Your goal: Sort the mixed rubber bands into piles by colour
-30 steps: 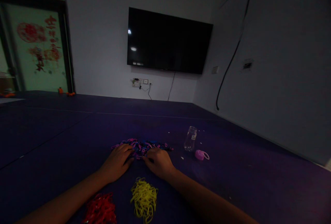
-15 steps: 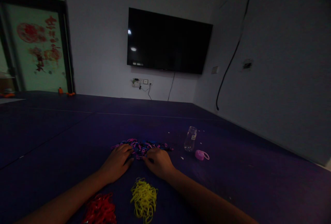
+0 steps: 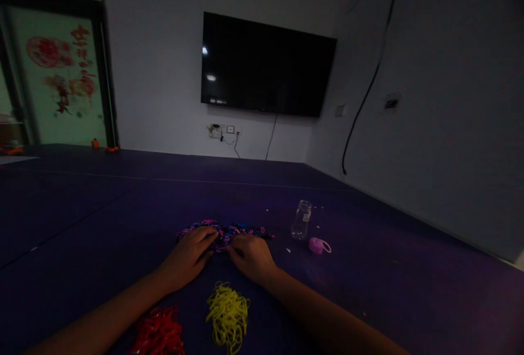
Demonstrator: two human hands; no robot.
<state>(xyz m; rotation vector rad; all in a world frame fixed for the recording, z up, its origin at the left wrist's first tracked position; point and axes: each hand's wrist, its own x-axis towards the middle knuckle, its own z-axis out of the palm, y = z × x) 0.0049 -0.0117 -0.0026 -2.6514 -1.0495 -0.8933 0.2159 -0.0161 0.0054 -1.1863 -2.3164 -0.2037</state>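
Note:
A mixed pile of pink, blue and black rubber bands [image 3: 223, 235] lies on the purple surface in front of me. At its left side, my left hand [image 3: 195, 251] reaches in with fingers stretched forward and thumb apart. My right hand [image 3: 251, 256] rests at the near right edge, fingers curled toward the thumb; anything pinched there is too small to make out. Closer to me is a loose heap of yellow rubber bands [image 3: 228, 314]. A red heap of bands [image 3: 159, 332] sits beside my left forearm, partly cut off by the frame.
To the right of the pile stands a clear bottle [image 3: 301, 221] without its lid. A pink lid with a loop [image 3: 317, 245] lies beside it. Small white scraps [image 3: 288, 250] are scattered nearby. A television [image 3: 268, 65] hangs on the far wall.
My left hand's fingers have shifted slightly to the right over the pile. My right hand has stayed almost in place, and the other things have not moved.

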